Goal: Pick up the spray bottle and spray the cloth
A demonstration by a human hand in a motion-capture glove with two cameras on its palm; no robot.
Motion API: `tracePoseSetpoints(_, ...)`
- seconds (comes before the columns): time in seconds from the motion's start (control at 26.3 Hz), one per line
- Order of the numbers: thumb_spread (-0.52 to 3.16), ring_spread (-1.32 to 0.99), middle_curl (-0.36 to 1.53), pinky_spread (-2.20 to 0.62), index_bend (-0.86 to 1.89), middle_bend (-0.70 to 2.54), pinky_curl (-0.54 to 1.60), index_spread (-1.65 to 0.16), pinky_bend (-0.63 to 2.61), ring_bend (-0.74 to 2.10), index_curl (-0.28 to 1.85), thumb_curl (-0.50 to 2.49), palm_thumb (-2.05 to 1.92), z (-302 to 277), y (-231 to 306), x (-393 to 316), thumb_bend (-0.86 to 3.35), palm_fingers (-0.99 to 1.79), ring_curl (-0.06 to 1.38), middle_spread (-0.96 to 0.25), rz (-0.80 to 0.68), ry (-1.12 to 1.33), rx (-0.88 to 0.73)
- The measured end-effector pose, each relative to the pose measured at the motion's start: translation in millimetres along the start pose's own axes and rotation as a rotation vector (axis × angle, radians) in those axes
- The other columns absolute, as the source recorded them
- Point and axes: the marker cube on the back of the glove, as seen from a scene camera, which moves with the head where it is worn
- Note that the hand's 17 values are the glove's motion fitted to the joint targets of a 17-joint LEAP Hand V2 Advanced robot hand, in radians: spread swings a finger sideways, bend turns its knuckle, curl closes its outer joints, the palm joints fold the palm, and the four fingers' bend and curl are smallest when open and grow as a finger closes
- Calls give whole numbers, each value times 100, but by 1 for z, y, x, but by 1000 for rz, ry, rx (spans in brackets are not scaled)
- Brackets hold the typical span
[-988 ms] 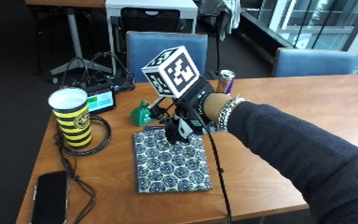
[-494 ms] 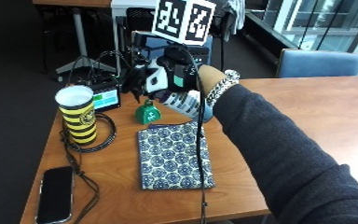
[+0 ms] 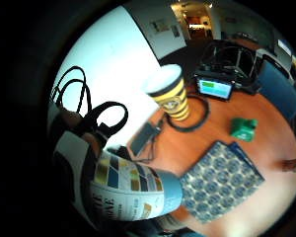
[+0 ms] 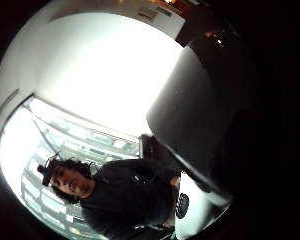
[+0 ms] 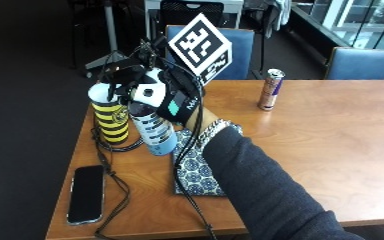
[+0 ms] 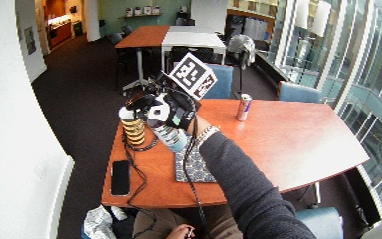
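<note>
We see the gloved right hand [image 5: 162,97] raised above the table [image 5: 325,145], its fingers wrapped round the spray bottle [image 5: 153,131], which it holds upright and clear of the tabletop. The bottle's pale blue base and printed label fill much of the little finger side palm view [image 3: 133,190]. The bottle hangs just beside the yellow-and-black striped cup [image 5: 109,116] and over the near edge of the patterned cloth [image 5: 195,170], which lies flat on the table under the forearm. A green object [image 3: 243,129] sits beyond the cloth. A black phone [image 5: 86,194] lies near the table's edge, and a slim can [image 5: 270,89] stands well apart.
</note>
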Motion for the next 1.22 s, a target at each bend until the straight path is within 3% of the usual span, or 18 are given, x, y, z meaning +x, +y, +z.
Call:
tracePoseSetpoints(0.19,52,-18,47,-19,27,41,37,-29,43,56,57,74,87,14,14,24,-3,131,43,-22,-25,-141,214)
tracePoseSetpoints(0.38,53,-18,47,-18,26,41,37,-29,43,56,56,74,88,35,32,43,-3,131,43,-22,-29,-127,312)
tracePoseSetpoints(0.76,55,-18,47,-21,25,41,38,-28,44,54,57,74,88,52,60,55,-3,132,42,-22,-17,-107,372)
tracePoseSetpoints(1.22,60,-19,47,-22,23,40,38,-29,44,53,57,73,88,57,54,46,-3,131,43,-22,34,-79,344)
